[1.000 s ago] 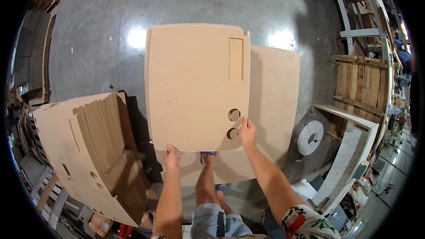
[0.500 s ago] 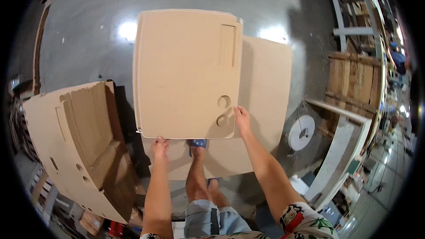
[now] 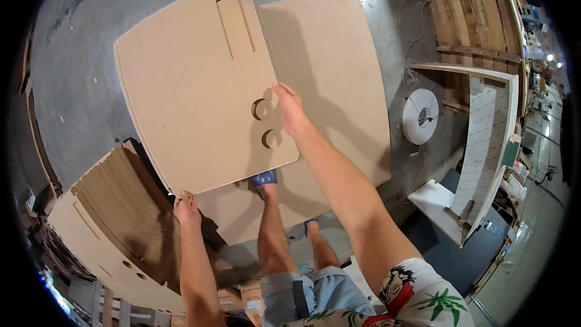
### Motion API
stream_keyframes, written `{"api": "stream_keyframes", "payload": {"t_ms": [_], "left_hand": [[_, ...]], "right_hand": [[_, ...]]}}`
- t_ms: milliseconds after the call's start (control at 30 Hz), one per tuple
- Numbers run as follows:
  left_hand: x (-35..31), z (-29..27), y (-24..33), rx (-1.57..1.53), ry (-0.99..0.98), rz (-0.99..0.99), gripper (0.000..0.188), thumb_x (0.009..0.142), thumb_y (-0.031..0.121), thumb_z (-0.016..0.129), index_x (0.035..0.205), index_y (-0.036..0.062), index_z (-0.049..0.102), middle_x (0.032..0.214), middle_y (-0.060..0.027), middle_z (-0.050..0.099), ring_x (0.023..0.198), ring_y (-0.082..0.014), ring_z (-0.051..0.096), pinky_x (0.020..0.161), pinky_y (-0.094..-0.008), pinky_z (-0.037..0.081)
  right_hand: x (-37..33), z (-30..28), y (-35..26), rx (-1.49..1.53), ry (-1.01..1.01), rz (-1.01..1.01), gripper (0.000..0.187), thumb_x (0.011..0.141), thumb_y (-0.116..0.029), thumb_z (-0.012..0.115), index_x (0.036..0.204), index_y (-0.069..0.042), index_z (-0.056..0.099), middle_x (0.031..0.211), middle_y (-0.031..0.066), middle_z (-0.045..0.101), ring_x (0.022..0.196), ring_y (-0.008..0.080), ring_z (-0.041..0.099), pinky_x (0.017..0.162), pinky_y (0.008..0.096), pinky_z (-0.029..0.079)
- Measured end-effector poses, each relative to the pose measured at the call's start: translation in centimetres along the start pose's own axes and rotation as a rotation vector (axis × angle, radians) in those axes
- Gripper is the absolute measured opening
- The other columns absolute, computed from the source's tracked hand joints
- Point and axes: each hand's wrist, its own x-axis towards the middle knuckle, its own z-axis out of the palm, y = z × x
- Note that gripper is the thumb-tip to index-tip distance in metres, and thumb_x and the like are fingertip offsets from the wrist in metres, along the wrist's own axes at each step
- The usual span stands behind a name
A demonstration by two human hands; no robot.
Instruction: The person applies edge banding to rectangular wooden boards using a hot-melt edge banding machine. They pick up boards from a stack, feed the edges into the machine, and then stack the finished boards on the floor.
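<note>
A tan cardboard-like panel with rounded corners is held out in front of me, tilted to the left. Near its right side it has a long rectangular recess and two round holes. My left hand pinches its near-left corner. Along the right edge, beside the round holes, my right hand is closed on it, thumb on top. Beneath lies a larger plain tan sheet, partly shaded by the panel. I cannot tell whether the held panel is one sheet or several layers.
At the lower left stands a stack of similar cut panels. A white reel lies on the grey floor to the right, near a white open frame and wooden pallet boards. My blue-slippered foot is on the large sheet.
The panel has turned counterclockwise and shifted left, its far end swinging left. Both hands keep their hold. My view has turned and moved to the right.
</note>
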Motion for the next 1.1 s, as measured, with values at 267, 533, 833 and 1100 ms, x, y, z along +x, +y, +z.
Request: {"api": "stream_keyframes", "payload": {"t_ms": [267,533,833,1100], "left_hand": [[0.0,-0.5,-0.8,-0.053,0.005,0.005,0.023,0.102,0.0,0.063,0.125,0.0004,0.059,0.121,-0.011,0.068,0.111,-0.0255,0.07,0.104,-0.0439,0.059],[-0.7,-0.3,-1.7,-0.041,-0.056,0.008,0.03,0.106,0.004,0.059,0.136,0.0001,0.055,0.127,-0.0102,0.067,0.117,-0.0237,0.067,0.111,-0.0402,0.053],[-0.1,-0.5,-2.1,-0.09,0.0,-0.01,0.026,0.105,0.004,0.06,0.131,0.0028,0.06,0.122,-0.0076,0.07,0.112,-0.0214,0.068,0.107,-0.0402,0.054],[0.0,-0.2,-1.5,-0.106,0.003,-0.048,0.029,0.104,0.003,0.061,0.133,0.0023,0.06,0.122,-0.0083,0.069,0.113,-0.0225,0.068,0.108,-0.0418,0.054]], "right_hand": [[1.3,-0.2,1.0,0.032,0.078,-0.024,0.058,0.1,-0.026,0.071,0.151,-0.004,0.052,0.154,0.009,0.053,0.149,0.0217,0.038,0.125,0.0441,0.022],[2.8,-1.3,1.6,0.008,0.136,-0.057,0.06,0.1,-0.026,0.072,0.151,-0.003,0.052,0.154,0.0114,0.054,0.149,0.0232,0.037,0.125,0.0423,0.021],[2.2,-0.7,1.3,-0.032,0.109,-0.023,0.063,0.101,-0.026,0.07,0.155,-0.003,0.047,0.155,0.0117,0.053,0.151,0.0237,0.035,0.125,0.0453,0.019],[1.5,-0.8,1.0,-0.039,0.0,-0.058,0.058,0.102,-0.019,0.066,0.154,-0.003,0.048,0.152,0.0105,0.055,0.149,0.0231,0.039,0.123,0.0408,0.025]]}}
